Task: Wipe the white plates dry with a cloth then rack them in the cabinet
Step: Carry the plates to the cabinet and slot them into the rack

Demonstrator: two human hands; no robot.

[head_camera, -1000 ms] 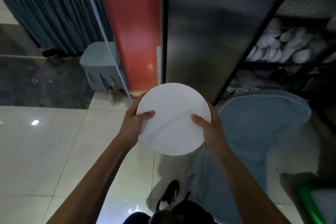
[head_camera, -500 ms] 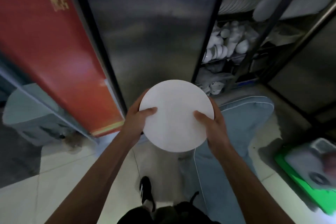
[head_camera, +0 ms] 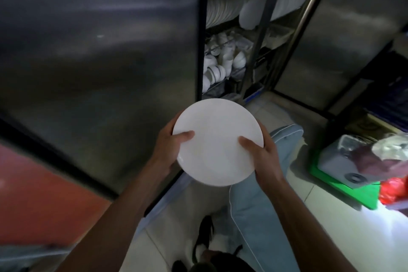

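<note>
Cabinet ahead – stacked plates, bowls inside | steel door left | plate white, round – left hand, right hand clamped on its rim

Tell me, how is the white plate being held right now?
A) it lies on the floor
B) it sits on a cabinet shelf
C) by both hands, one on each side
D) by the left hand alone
C: the left hand and the right hand each grip an edge of the plate, thumbs on its face, in front of the cabinet.
</note>
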